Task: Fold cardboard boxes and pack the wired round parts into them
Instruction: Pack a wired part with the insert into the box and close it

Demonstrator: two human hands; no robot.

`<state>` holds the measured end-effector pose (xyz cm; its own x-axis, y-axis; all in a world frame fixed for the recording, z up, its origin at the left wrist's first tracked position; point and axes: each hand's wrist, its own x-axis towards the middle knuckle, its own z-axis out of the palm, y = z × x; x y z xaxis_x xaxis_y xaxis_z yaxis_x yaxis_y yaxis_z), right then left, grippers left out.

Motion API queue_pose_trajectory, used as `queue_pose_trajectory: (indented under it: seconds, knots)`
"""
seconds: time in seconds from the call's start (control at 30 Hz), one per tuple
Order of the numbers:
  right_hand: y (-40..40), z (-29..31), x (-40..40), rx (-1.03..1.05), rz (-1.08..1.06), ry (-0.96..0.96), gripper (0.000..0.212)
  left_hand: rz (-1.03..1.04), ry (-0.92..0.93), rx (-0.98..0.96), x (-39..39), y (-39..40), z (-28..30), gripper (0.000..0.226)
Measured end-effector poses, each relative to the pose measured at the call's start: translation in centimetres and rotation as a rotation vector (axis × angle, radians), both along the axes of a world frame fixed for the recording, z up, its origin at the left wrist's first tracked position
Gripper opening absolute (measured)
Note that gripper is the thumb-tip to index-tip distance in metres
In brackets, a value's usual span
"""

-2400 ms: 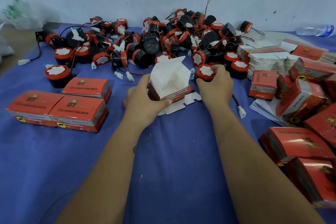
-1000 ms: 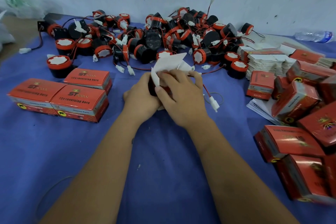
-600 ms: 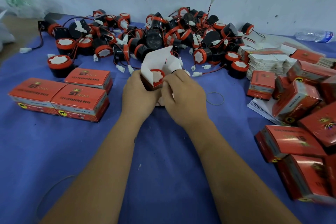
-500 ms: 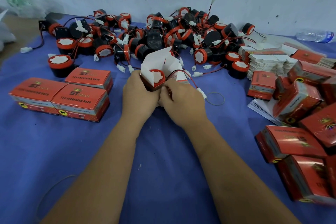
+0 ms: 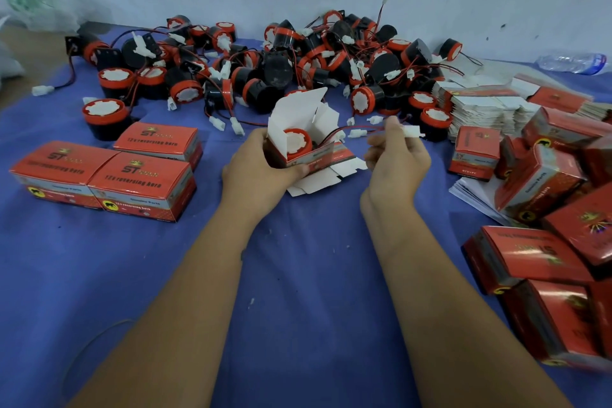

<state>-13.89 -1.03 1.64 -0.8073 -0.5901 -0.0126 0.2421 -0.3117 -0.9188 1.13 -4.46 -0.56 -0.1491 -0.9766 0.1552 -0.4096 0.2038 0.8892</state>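
1. The open box (image 5: 299,146) sits at the scene's centre on the blue cloth (image 5: 298,275), flaps up, with a round part (image 5: 297,143) inside, its white face showing; half a second ago the box was tighter between both hands.
2. The part's wire (image 5: 351,130) now runs out toward 3 o'clock, ending in a white connector (image 5: 411,131); before, it drooped beside the box.
3. The right hand (image 5: 395,159) has left the box and moved toward 3 o'clock; its fingertips are closed together, pinching the wire near the connector.
4. The left hand (image 5: 256,169) still wraps the box's left side, fingers curled round it, thumb under the front edge.
5. Loose parts (image 5: 251,69) heap at 12 o'clock, closed boxes (image 5: 109,169) at 9, folded boxes (image 5: 546,209) at 3.
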Motion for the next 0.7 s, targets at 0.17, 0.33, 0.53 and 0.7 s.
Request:
queue_pose_trajectory:
  seconds: [0.17,0.33,0.53,0.7]
  knots:
    - [0.3,0.9,-0.1,-0.101,-0.001,0.197,0.017,-0.039,0.008,-0.005,0.3,-0.1,-0.1,0.057]
    - [0.4,-0.2,0.9,0.000,0.057,0.944,0.016,-0.162,-0.020,0.044,0.6,-0.2,0.0,0.068]
    - [0.7,-1.1,1.2,0.103,-0.015,1.592,0.017,-0.181,0.002,0.082,0.9,-0.4,-0.1,0.066]
    - [1.0,-0.5,1.8,0.103,0.085,1.362,0.024,-0.175,-0.021,0.072,0.6,-0.2,0.0,0.072]
